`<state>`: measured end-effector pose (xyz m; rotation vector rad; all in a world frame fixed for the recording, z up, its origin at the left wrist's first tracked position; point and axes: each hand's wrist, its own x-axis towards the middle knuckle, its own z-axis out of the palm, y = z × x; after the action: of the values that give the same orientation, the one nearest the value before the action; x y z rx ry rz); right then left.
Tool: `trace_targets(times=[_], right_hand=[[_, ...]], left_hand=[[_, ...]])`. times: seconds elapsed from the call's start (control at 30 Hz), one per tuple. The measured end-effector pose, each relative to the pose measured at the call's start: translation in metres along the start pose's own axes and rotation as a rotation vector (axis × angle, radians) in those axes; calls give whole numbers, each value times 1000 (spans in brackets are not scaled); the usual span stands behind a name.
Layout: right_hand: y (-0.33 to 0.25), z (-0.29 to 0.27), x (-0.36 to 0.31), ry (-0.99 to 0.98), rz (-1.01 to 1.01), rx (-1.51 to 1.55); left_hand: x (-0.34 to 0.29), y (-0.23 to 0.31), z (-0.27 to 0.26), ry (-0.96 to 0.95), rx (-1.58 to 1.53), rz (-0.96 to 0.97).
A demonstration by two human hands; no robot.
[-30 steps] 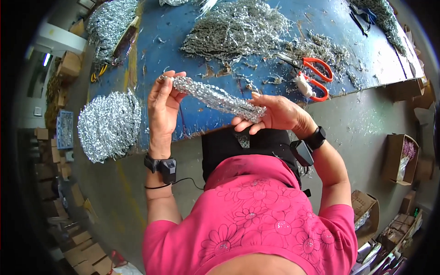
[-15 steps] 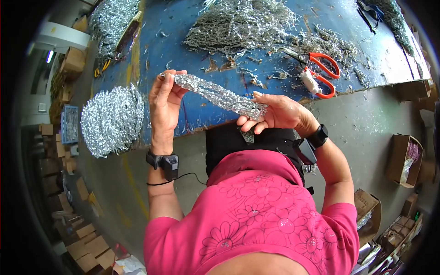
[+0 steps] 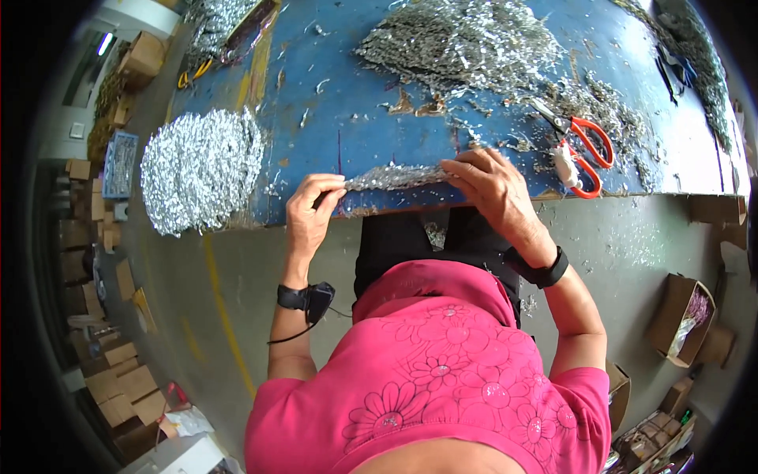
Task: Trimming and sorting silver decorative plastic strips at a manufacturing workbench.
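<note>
— At the near edge of the blue table (image 3: 379, 103), what are the 2 hands doing?

— Both are on 1 silver mesh strip (image 3: 391, 177) lying along that edge. The left hand (image 3: 309, 212) pinches its left end, thumb and fingers closed tight on it. The right hand (image 3: 496, 186) lies over the right end, fingers nearly flat and pressed down, so I cannot tell whether they curl around it.

— Why hold it so?

— My guess: gripping both ends keeps the springy mesh stretched straight against the table.

— What else sits about the strip?

— Red-handled scissors (image 3: 583, 154) lie just right of it, within easy reach of the right hand. A heap of silver mesh (image 3: 199, 167) sits left of it at the table corner, and a looser tangle (image 3: 466, 39) lies beyond it, farther from the person.
</note>
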<state>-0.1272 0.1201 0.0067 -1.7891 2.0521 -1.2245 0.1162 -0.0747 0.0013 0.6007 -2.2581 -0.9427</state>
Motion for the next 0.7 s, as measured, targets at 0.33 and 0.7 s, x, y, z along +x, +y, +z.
trace_targets(times=[0.33,0.7], right_hand=[[6,7,-7,20,-40,-387],[-5,7,-14,-29,23,-400]], left_hand=[[4,-6,-3,-4,-20,51],[6,-11,-8,46,245,266]])
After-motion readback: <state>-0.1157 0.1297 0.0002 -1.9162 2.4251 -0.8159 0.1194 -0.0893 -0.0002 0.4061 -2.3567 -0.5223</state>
